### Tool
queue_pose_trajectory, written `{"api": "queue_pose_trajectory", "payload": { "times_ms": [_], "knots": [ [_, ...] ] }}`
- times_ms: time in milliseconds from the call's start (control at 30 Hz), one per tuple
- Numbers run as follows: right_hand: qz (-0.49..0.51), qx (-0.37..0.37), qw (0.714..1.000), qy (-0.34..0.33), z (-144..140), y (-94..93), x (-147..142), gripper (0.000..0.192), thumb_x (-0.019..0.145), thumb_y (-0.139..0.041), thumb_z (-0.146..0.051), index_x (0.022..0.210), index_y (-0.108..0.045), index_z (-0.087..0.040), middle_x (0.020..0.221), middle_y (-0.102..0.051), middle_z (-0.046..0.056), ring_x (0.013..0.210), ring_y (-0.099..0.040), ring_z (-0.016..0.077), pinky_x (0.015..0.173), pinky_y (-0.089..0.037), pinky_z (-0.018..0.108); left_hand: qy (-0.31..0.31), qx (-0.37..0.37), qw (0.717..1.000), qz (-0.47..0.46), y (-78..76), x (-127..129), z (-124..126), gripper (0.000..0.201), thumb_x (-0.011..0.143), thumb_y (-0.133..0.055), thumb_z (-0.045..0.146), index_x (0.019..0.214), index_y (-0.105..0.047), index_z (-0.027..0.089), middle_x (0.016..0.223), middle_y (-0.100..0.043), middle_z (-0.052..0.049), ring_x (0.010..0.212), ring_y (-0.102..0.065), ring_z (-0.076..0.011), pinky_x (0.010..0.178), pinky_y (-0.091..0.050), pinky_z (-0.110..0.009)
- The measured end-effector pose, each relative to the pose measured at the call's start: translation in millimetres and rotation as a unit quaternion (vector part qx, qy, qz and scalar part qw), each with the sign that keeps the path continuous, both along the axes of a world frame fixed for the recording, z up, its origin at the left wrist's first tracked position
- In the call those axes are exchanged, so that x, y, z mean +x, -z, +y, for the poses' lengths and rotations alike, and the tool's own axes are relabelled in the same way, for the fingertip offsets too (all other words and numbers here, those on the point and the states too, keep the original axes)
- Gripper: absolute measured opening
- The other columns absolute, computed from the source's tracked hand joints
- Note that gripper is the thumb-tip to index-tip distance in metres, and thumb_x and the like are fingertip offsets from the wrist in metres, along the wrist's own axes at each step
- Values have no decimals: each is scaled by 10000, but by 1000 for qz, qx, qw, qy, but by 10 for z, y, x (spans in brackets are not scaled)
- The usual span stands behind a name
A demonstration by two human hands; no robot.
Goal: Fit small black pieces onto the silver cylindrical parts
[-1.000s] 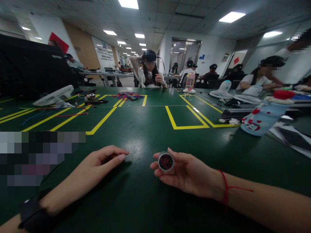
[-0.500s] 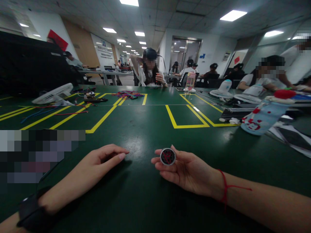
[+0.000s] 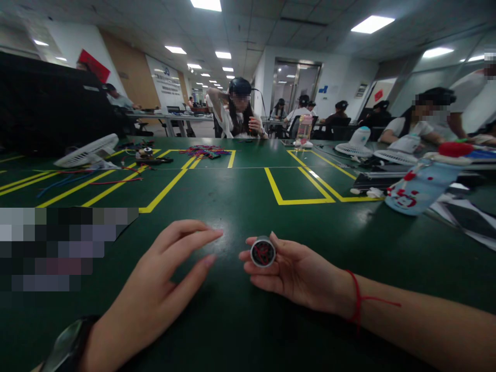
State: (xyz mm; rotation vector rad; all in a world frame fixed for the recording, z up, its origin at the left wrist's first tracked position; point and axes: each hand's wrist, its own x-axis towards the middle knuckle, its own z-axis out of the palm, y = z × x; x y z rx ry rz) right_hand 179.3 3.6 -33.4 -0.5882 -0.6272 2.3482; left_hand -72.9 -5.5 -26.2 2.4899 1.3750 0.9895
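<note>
near the table's front edge, the right hand grips a small round metal cap in its fingertips, open end facing the camera. the left hand, fingers loosely spread and empty, sits just left of the cap, not touching it.

Both forearms are bare, with no sleeves showing. The left hand has a black wristwatch at its wrist. The right hand wears a thin red string bracelet with a loose trailing end.
</note>
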Motion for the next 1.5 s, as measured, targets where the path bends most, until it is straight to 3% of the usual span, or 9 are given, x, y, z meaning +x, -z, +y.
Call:
{"api": "queue_pose_trajectory", "payload": {
  "times_ms": [133, 300, 767, 1067, 1267, 1333, 1367, 1400, 1500],
  "knots": [
    [2, 25, 1000, 1, -14, 20, -25, 342, 932, -463, -364, 1149, -555, -117, 1042, -631, 75, 938, -635, 138, 872, -505, 263, 48, 99, 989, 102, -72, 215, -228, 500, 857, -517, 243, 1320, -448, 421, 1334, -477, -11, 1136, -499, -277, 935, -434, -423],
    [-10, 41, 999, -5, -34, 46, -26, 347, 929, -470, -366, 1182, -545, -141, 1015, -624, 52, 910, -631, 117, 893, -495, 276, 50, 117, 979, 156, -47, 269, -288, 533, 860, -516, 259, 1365, -406, 391, 1378, -462, -20, 1148, -488, -283, 926, -439, -438],
    [-4, 50, 999, -4, -37, 38, -14, 340, 936, -458, -356, 1172, -561, -135, 1045, -611, 53, 925, -615, 110, 869, -516, 249, 105, 120, 971, 177, -75, 304, -343, 503, 868, -518, 132, 1351, -444, 251, 1343, -440, -66, 1133, -450, -242, 917, -413, -396],
    [-13, 63, 998, -1, -55, 55, -13, 316, 935, -469, -328, 1191, -537, -154, 1071, -600, 41, 934, -614, 97, 876, -514, 246, 65, 161, 961, 216, -42, 307, -365, 527, 841, -565, 256, 1356, -457, 277, 1310, -473, -83, 1054, -503, -283, 862, -417, -451],
    [-75, 126, 989, 29, -52, -16, 10, 388, 925, -475, -353, 1275, -434, -190, 1102, -584, 50, 981, -606, 123, 932, -492, 326, 41, 112, 987, 108, -49, 226, -368, 523, 871, -537, 258, 1371, -391, 301, 1336, -396, -68, 1116, -475, -256, 900, -426, -402],
    [-165, 227, 957, 77, -31, -82, 59, 459, 909, -498, -366, 1328, -379, -224, 1170, -555, 60, 991, -596, 136, 910, -503, 361, 9, 87, 994, 60, -60, 203, -335, 473, 891, -497, 249, 1349, -396, 315, 1308, -418, -56, 1123, -476, -249, 917, -421, -400],
    [-226, 304, 919, 106, -21, -117, 88, 488, 898, -515, -361, 1347, -365, -244, 1208, -534, 61, 1008, -584, 140, 909, -502, 365, 0, 73, 996, 45, -63, 195, -311, 456, 898, -483, 245, 1340, -399, 322, 1289, -434, -50, 1121, -480, -246, 916, -423, -397],
    [-291, 393, 862, 132, -13, -148, 116, 507, 888, -531, -346, 1358, -365, -260, 1237, -516, 58, 1037, -565, 143, 926, -490, 366, -2, 56, 998, 39, -62, 188, -283, 449, 900, -480, 244, 1335, -401, 325, 1273, -447, -46, 1118, -484, -243, 909, -429, -390],
    [-437, 611, 644, 148, -12, -181, 162, 514, 890, -514, -278, 1382, -366, -273, 1287, -478, 44, 1155, -478, 149, 1033, -401, 363, 10, -6, 999, 38, -32, 178, -198, 445, 901, -506, 264, 1329, -400, 328, 1258, -468, -38, 1105, -497, -227, 906, -444, -367]
  ]
}}
